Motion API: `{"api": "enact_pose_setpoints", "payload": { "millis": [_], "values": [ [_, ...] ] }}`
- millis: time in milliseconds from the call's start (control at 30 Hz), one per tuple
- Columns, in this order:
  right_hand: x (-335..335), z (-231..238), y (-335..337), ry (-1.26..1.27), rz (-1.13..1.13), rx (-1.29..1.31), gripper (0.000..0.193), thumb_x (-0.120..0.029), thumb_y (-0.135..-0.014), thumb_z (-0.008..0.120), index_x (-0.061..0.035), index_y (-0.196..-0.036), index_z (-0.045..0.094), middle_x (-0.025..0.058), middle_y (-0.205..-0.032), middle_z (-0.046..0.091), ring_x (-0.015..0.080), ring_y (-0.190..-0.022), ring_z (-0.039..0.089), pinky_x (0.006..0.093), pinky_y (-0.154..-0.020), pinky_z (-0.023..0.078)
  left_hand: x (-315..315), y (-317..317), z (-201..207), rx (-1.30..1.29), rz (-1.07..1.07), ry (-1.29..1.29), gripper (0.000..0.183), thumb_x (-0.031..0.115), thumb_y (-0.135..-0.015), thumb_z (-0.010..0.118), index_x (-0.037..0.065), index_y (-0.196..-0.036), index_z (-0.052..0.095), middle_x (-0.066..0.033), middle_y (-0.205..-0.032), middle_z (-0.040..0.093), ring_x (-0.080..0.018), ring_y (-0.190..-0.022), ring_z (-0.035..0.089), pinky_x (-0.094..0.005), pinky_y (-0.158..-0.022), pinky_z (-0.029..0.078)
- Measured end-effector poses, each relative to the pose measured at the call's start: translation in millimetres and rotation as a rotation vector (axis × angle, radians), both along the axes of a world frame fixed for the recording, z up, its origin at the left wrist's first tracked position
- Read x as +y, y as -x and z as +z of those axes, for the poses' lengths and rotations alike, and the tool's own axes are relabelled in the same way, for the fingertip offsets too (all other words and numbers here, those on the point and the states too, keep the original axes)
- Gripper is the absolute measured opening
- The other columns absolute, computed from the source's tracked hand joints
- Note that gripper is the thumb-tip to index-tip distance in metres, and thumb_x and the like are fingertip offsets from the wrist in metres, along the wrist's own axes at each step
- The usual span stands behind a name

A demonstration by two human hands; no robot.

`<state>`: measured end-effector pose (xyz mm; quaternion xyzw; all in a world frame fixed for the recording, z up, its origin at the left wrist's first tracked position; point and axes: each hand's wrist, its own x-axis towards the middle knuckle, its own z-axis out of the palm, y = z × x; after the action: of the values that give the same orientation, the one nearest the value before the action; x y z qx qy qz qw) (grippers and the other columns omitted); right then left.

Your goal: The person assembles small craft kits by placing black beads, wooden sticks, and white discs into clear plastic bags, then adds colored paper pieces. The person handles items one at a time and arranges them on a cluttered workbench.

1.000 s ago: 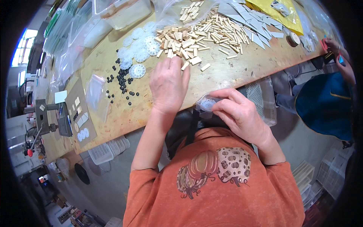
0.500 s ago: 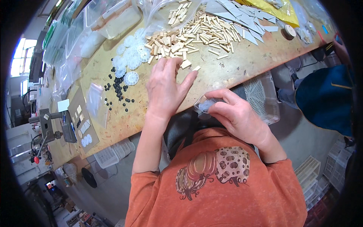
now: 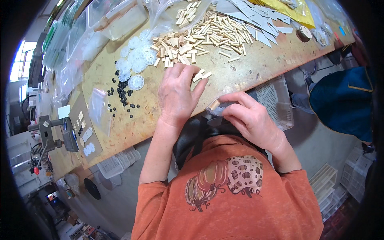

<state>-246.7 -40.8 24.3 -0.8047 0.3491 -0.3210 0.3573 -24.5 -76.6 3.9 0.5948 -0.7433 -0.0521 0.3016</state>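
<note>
My right hand (image 3: 252, 124) pinches a small clear plastic bag (image 3: 215, 111) at the table's front edge. Inside its mouth shows a pale wooden block (image 3: 215, 105); translucent pieces lie lower in the bag. Over the tabletop, my left hand (image 3: 178, 94) has thumb and index finger apart, beside two small wooden blocks (image 3: 203, 75) on the table. Whether the fingertips touch them is hard to tell. Just beyond this hand lies a heap of wooden blocks (image 3: 176, 46), which runs into a pile of short wooden dowels (image 3: 220, 34).
Left of my hand are translucent plastic discs (image 3: 138, 56) and scattered black beads (image 3: 124, 94). A zip bag (image 3: 98, 105) lies by a cardboard sample board (image 3: 85, 132). Grey card pieces (image 3: 256, 20) are at the back. To the right stand a white basket (image 3: 276, 102) and another person (image 3: 340, 104).
A wooden block now shows in the bag's mouth. The two loose blocks near my left fingers have shifted closer together and toward me.
</note>
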Motion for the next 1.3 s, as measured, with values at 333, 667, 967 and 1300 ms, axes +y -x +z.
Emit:
{"api": "enact_pose_setpoints", "payload": {
  "millis": [333, 667, 967, 1300],
  "values": [
    [-1, 5, -9, 0.004, 0.028, 0.001, 0.014, 0.0, -0.086, 0.07, -0.0019, -0.098, 0.066, 0.0181, -0.118, 0.064, 0.0374, -0.101, 0.067, 0.0399, -0.083, 0.057, 39, -7, 43, 0.334, -0.251, -0.168, 0.027, 0.003, -0.075, 0.082, 0.007, -0.1, 0.071, -0.0085, -0.091, 0.064, -0.0217, -0.073, 0.066, -0.0326, -0.061, 0.055],
    [4, 8, -14, 0.013, 0.065, 0.0, 0.015, -0.002, -0.087, 0.069, -0.0011, -0.101, 0.067, 0.0194, -0.12, 0.064, 0.0369, -0.104, 0.067, 0.0396, -0.085, 0.057, 47, -22, 44, 0.451, -0.467, -0.273, 0.041, -0.003, -0.071, 0.08, 0.007, -0.11, 0.073, -0.012, -0.107, 0.064, -0.0239, -0.092, 0.065, -0.032, -0.079, 0.053],
    [5, 12, -7, -0.038, 0.16, -0.015, 0.012, -0.002, -0.086, 0.07, 0.0001, -0.097, 0.067, 0.0187, -0.116, 0.066, 0.0351, -0.102, 0.068, 0.0379, -0.084, 0.058, 45, -10, 33, 0.075, -0.591, -0.252, 0.034, 0.015, -0.065, 0.086, 0.011, -0.097, 0.073, -0.0116, -0.126, 0.062, -0.0318, -0.113, 0.058, -0.041, -0.096, 0.048],
    [-3, 5, 7, -0.028, 0.027, -0.117, 0.011, 0.003, -0.086, 0.069, -0.0006, -0.095, 0.066, 0.0152, -0.109, 0.067, 0.0334, -0.095, 0.068, 0.0368, -0.077, 0.057, 32, -12, 33, 0.218, -0.531, -0.333, 0.02, -0.001, -0.075, 0.079, 0.007, -0.091, 0.069, -0.0102, -0.105, 0.064, -0.0256, -0.095, 0.063, -0.0348, -0.078, 0.051]
  ]
}}
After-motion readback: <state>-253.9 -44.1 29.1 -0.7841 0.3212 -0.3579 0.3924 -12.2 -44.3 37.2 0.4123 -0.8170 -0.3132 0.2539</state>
